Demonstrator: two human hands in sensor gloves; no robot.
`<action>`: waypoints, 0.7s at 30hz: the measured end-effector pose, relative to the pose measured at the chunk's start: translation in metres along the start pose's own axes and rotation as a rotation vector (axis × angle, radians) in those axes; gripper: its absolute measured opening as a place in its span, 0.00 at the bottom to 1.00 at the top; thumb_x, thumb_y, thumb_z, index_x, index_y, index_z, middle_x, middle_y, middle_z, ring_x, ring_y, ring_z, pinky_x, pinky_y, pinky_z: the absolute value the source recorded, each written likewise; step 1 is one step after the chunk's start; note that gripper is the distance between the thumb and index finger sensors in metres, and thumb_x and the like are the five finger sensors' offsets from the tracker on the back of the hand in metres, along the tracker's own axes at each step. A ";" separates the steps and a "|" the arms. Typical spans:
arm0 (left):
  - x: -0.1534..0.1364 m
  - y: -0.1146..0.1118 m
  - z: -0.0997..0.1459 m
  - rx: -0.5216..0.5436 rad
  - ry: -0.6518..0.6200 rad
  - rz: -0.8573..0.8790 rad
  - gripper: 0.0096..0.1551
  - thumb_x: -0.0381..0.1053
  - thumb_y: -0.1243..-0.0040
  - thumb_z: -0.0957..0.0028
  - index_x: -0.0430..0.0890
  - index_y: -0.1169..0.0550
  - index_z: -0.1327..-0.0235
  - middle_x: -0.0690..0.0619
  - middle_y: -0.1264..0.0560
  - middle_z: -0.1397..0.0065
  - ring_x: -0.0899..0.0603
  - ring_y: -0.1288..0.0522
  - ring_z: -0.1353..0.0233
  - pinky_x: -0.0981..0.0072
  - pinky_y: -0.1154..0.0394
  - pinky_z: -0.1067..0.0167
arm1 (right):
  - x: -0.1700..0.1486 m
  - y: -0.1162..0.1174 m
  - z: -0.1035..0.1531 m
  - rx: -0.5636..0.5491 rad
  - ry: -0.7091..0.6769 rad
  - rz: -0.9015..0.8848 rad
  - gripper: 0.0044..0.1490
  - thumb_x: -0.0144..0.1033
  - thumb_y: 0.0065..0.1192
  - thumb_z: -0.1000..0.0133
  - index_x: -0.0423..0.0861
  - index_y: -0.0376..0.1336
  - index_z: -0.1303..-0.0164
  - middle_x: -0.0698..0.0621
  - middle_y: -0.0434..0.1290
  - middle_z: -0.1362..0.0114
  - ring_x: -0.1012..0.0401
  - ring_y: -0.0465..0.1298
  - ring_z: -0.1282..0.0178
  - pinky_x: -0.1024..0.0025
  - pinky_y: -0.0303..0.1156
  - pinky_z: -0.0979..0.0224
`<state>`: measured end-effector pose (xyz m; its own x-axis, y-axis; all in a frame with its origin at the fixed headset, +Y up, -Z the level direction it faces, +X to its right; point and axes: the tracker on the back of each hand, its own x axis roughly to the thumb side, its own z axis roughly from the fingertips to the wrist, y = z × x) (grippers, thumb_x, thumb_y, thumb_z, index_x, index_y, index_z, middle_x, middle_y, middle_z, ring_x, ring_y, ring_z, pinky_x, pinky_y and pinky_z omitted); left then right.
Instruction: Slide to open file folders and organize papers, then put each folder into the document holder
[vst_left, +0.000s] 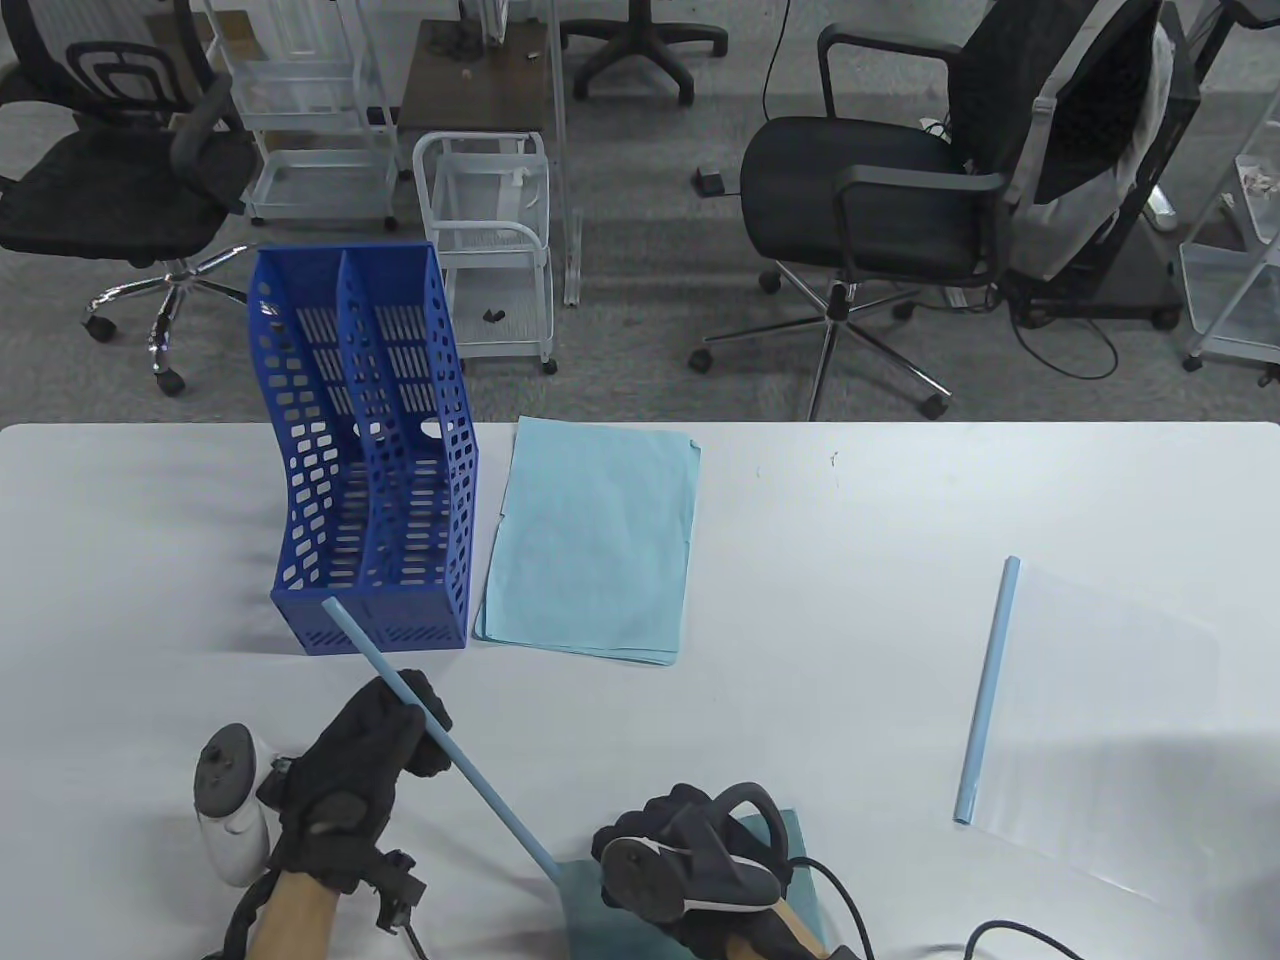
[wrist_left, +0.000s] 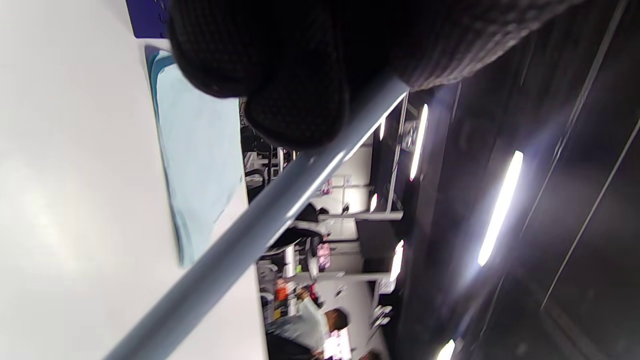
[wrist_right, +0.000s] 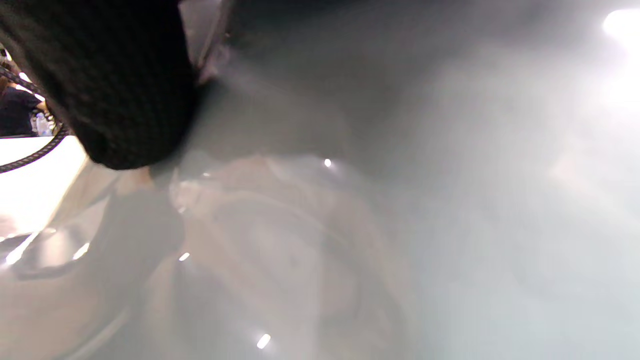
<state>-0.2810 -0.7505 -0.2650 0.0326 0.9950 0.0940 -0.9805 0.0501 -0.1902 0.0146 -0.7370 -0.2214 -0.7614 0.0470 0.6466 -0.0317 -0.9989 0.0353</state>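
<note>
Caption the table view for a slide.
Left hand grips a blue slide bar beside the holder; right hand rests on a folder.

- Gloved fingers (wrist_left: 295, 100) of the left hand curl round a pale blue slide bar (wrist_left: 240, 240), which runs diagonally across the frame.
- Light blue papers (wrist_left: 197, 165) lie flat on the white table (wrist_left: 75, 200).
- Dark blue corner (wrist_left: 145, 20) at top, possibly the document holder.

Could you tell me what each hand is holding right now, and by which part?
The left hand grips the blue slide bar near its upper middle. The right hand rests on the folder; any grip is hidden.
</note>
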 end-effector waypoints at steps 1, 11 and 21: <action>0.004 -0.008 -0.001 -0.023 0.001 -0.064 0.27 0.58 0.33 0.51 0.54 0.18 0.38 0.53 0.16 0.41 0.50 0.10 0.56 0.58 0.14 0.52 | 0.002 -0.001 -0.001 0.022 -0.009 -0.004 0.28 0.54 0.75 0.64 0.55 0.74 0.55 0.58 0.84 0.59 0.61 0.83 0.65 0.58 0.81 0.43; -0.002 -0.059 -0.005 -0.121 0.166 -0.254 0.27 0.61 0.31 0.55 0.55 0.15 0.42 0.55 0.13 0.45 0.55 0.08 0.62 0.65 0.11 0.58 | -0.007 0.004 -0.004 0.153 -0.003 -0.206 0.28 0.55 0.75 0.63 0.55 0.75 0.56 0.58 0.85 0.60 0.61 0.84 0.66 0.59 0.81 0.43; -0.009 -0.086 -0.003 -0.178 0.274 -0.322 0.27 0.60 0.30 0.56 0.53 0.14 0.44 0.53 0.13 0.48 0.55 0.08 0.66 0.64 0.11 0.61 | -0.041 0.001 -0.002 0.091 0.134 -0.448 0.26 0.55 0.73 0.61 0.55 0.76 0.56 0.58 0.85 0.61 0.62 0.83 0.67 0.60 0.81 0.44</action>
<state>-0.1963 -0.7631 -0.2528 0.4041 0.9111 -0.0810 -0.8640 0.3511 -0.3609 0.0443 -0.7401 -0.2496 -0.7626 0.4657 0.4489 -0.3237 -0.8756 0.3585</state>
